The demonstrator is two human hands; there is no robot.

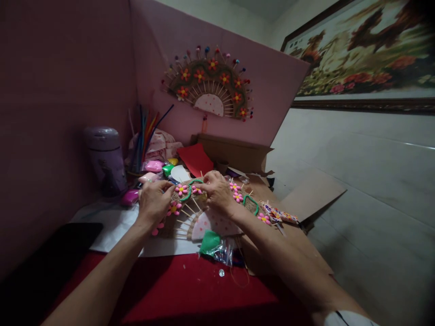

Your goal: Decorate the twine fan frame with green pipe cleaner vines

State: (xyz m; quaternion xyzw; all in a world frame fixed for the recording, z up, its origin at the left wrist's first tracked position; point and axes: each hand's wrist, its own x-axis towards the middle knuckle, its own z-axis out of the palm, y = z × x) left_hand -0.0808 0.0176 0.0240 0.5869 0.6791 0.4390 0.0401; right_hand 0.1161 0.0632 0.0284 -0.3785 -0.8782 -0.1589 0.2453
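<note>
**Fan decoration, mid-assembly**

Tablecloth [190, 290], red, nearest; a small bag with green stuff [214, 246] lies on it just in front of the work. White paper sheet [108, 226] under the work on the left, cardboard [306, 194] under it on the right.

Craft fan [190, 213] lies flat at table centre, sticks radiating from a white dotted base. Pink flowers [181, 189] already sit along its woven band, left through right. Green pipe cleaner [190, 185] runs in loops on the band: one loop at the top between both hands, another on the right side.

Left hand [152, 201] rests on the fan's left part, fingers curled, tips pinching at the green loop. Right hand [217, 192] covers the fan's middle, fingers bent onto the same loop. Exact grip too dark to tell.

Judgement: flowers mostly on, green trim partly laid. Compared with the finished fan [210, 83] hanging on the far pink wall, the stick tips here are bare, no beads.

Far left: purple flask [105, 158], bundle of pipe cleaners [146, 131] standing upright, clay lumps [154, 166] beside them. Red sheet [195, 158] behind the fan. Framed picture [367, 54] far right.
</note>
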